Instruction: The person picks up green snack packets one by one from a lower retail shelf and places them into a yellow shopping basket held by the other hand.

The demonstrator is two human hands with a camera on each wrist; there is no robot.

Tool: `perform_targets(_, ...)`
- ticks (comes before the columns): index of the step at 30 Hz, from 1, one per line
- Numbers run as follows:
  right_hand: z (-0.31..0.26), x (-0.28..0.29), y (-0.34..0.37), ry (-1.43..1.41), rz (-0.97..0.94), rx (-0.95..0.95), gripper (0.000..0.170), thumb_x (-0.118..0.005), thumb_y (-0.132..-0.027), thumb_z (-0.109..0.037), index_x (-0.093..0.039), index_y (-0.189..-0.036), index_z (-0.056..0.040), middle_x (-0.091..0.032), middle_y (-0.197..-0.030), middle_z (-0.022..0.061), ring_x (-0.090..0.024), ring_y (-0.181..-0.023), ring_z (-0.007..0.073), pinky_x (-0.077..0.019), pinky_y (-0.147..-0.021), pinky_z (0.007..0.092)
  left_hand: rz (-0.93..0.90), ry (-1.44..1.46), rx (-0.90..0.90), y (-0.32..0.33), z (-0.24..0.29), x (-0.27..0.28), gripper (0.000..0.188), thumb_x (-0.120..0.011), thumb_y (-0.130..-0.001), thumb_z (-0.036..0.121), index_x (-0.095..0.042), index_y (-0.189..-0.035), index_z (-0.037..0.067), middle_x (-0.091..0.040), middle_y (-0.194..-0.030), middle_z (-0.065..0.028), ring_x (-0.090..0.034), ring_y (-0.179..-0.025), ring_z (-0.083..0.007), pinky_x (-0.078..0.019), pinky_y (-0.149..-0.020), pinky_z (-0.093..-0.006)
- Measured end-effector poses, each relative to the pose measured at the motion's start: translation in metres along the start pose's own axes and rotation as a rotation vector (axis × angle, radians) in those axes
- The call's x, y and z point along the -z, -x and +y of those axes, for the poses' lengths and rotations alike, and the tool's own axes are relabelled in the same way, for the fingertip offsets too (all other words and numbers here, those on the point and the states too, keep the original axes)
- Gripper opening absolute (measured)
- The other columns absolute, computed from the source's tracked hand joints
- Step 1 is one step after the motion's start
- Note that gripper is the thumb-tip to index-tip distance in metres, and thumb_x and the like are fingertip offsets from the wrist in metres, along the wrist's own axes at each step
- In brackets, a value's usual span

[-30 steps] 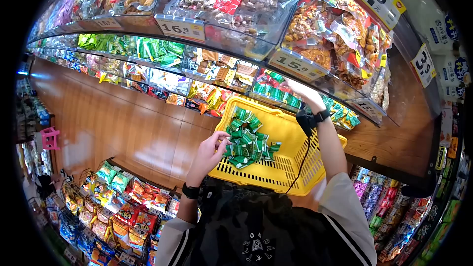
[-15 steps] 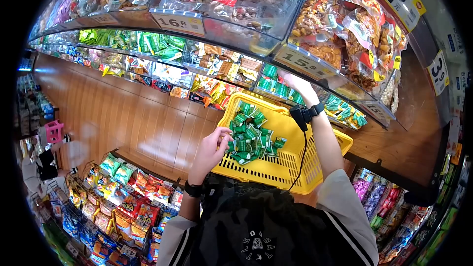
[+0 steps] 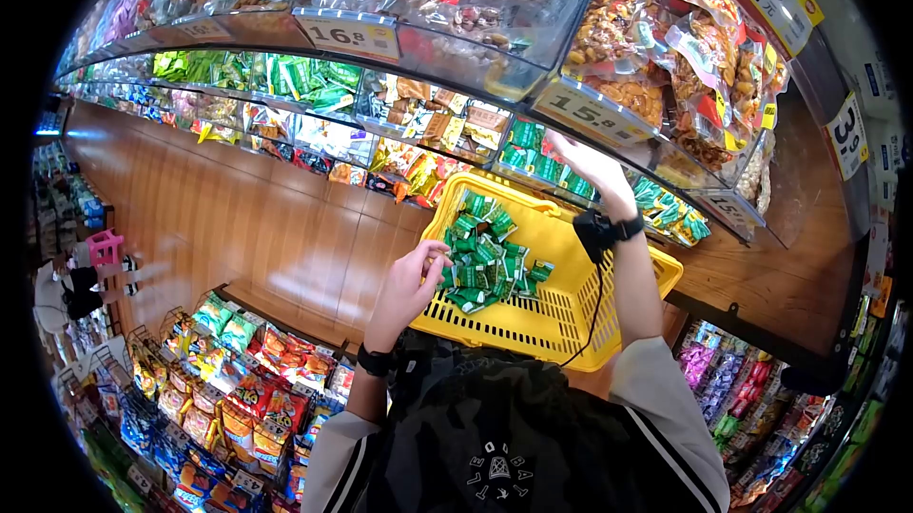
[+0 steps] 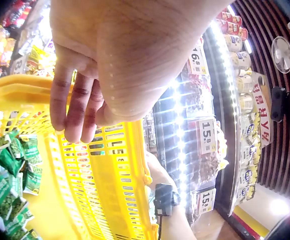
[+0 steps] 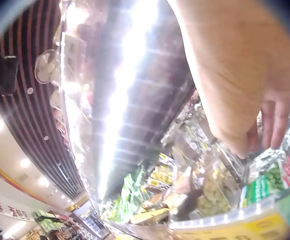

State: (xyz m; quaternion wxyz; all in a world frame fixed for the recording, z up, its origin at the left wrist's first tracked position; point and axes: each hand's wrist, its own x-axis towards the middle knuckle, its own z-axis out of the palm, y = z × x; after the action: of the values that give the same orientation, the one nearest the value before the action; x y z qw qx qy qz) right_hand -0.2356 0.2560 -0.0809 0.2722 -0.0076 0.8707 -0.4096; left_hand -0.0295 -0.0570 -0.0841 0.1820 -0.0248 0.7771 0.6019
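Note:
A yellow shopping basket (image 3: 580, 290) is in front of the body, with a pile of small green snack packets (image 3: 483, 256) at its left side. My left hand (image 3: 411, 287) hovers by the basket's left rim, close to the pile, fingers loosely bent and holding nothing. In the left wrist view its fingers (image 4: 75, 110) hang over the basket. My right hand (image 3: 594, 171) reaches over the far rim to a shelf bin of green packets (image 3: 533, 159). In the right wrist view its fingers (image 5: 275, 122) point down above a green packet (image 5: 265, 185), with nothing visible between them.
An upper shelf with bagged snacks (image 3: 618, 66) and price tags (image 3: 592, 114) overhangs the right hand. Lower bins (image 3: 433, 114) run leftward. Behind on the left stands a rack of chip bags (image 3: 257, 389); candy bags (image 3: 742, 380) hang at right. Another person stands at far left.
The right hand went deeper into the green packet bin, then drew back slightly and turned. The left hand stays by the rim. The view has shifted a little.

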Motion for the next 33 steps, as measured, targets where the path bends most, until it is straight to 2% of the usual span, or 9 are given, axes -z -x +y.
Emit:
perform_targets(3,-0.039,0.000,0.056,-0.193,0.040,0.234,0.034,-0.060,-0.104,-0.030,-0.065,-0.123,-0.0017,-0.072,-0.114,0.0092,-0.067,-0.105,0.0176,-0.0508,-0.093,0.0286,0.000,0.009,-0.007,-0.001,-0.001,0.000,0.019,-0.053,-0.105,0.011,-0.059,-0.119,-0.001,-0.075,-0.093,-0.0107,-0.071,-0.077,-0.0147,-0.0559,-0.071,-0.0278)
perform_targets(7,-0.066,0.014,0.124,-0.210,-0.909,0.133,0.027,-0.057,-0.106,-0.023,-0.066,-0.121,-0.0012,-0.075,-0.095,0.0033,-0.072,-0.091,0.0128,-0.0561,-0.076,0.0264,-0.005,0.021,0.023,-0.003,0.002,0.002,0.018,-0.053,-0.105,0.009,-0.059,-0.119,-0.001,-0.075,-0.093,-0.0103,-0.070,-0.075,-0.0132,-0.0563,-0.070,-0.0266)
perform_targets(9,-0.035,-0.020,0.127,-0.184,-1.082,0.036,0.028,-0.057,-0.106,-0.025,-0.067,-0.120,-0.0023,-0.075,-0.096,0.0043,-0.072,-0.090,0.0126,-0.0566,-0.075,0.0267,-0.013,0.025,0.018,-0.005,-0.001,0.003,0.018,-0.053,-0.105,0.010,-0.059,-0.119,-0.001,-0.076,-0.093,-0.0104,-0.070,-0.074,-0.0127,-0.0564,-0.069,-0.0264)
perform_targets(14,0.208,-0.127,0.094,0.643,-0.259,-0.199,0.047,-0.070,-0.092,-0.033,-0.064,-0.126,-0.0001,-0.067,-0.123,0.0227,-0.062,-0.120,0.0370,-0.0514,-0.098,0.0439,-0.028,0.016,0.017,-0.009,-0.002,0.004,0.018,-0.052,-0.106,0.010,-0.058,-0.120,0.000,-0.077,-0.093,-0.0110,-0.071,-0.073,-0.0128,-0.0567,-0.068,-0.0261)
perform_targets(18,0.258,-0.171,0.111,0.417,-0.053,-0.337,0.054,-0.080,-0.083,-0.033,-0.061,-0.120,0.0016,-0.067,-0.107,0.0215,-0.065,-0.112,0.0337,-0.0520,-0.093,0.0429,-0.031,0.018,0.019,-0.006,-0.002,0.005,0.018,-0.052,-0.106,0.010,-0.058,-0.120,0.000,-0.077,-0.094,-0.0115,-0.072,-0.073,-0.0134,-0.0569,-0.068,-0.0263)
perform_targets(20,0.260,-0.181,0.118,-0.104,0.062,-0.390,0.059,-0.085,-0.079,-0.034,-0.060,-0.120,0.0012,-0.068,-0.107,0.0172,-0.067,-0.102,0.0253,-0.0535,-0.086,0.0381,-0.030,0.014,0.012,-0.007,-0.003,0.005,0.018,-0.052,-0.106,0.010,-0.058,-0.120,0.000,-0.077,-0.094,-0.0115,-0.072,-0.073,-0.0136,-0.0570,-0.068,-0.0264)
perform_targets(29,0.243,-0.182,0.130,0.035,0.085,-0.308,0.047,-0.079,-0.091,-0.035,-0.065,-0.125,-0.0059,-0.071,-0.111,0.0087,-0.069,-0.096,0.0183,-0.0575,-0.080,0.0332,-0.034,-0.006,0.023,-0.007,0.002,0.007,0.018,-0.052,-0.106,0.011,-0.058,-0.119,0.000,-0.077,-0.095,-0.0114,-0.072,-0.073,-0.0136,-0.0571,-0.068,-0.0263)
perform_targets(31,0.164,-0.129,0.146,-0.597,-0.210,-0.368,0.043,-0.069,-0.099,-0.029,-0.057,-0.134,-0.0059,-0.070,-0.112,0.0083,-0.069,-0.096,0.0157,-0.0606,-0.070,0.0300,-0.037,-0.006,0.026,-0.008,0.000,0.007,0.019,-0.052,-0.106,0.012,-0.058,-0.119,0.000,-0.077,-0.095,-0.0115,-0.072,-0.072,-0.0135,-0.0570,-0.068,-0.0261)
perform_targets(33,0.077,-0.069,0.155,-0.541,-0.518,-0.273,0.037,-0.062,-0.104,-0.020,-0.049,-0.136,-0.0058,-0.067,-0.112,0.0052,-0.068,-0.091,0.0102,-0.0610,-0.064,0.0240,-0.025,0.025,0.021,-0.008,-0.002,0.005,0.018,-0.052,-0.106,0.011,-0.059,-0.118,0.000,-0.077,-0.094,-0.0116,-0.072,-0.072,-0.0132,-0.0570,-0.068,-0.0259)
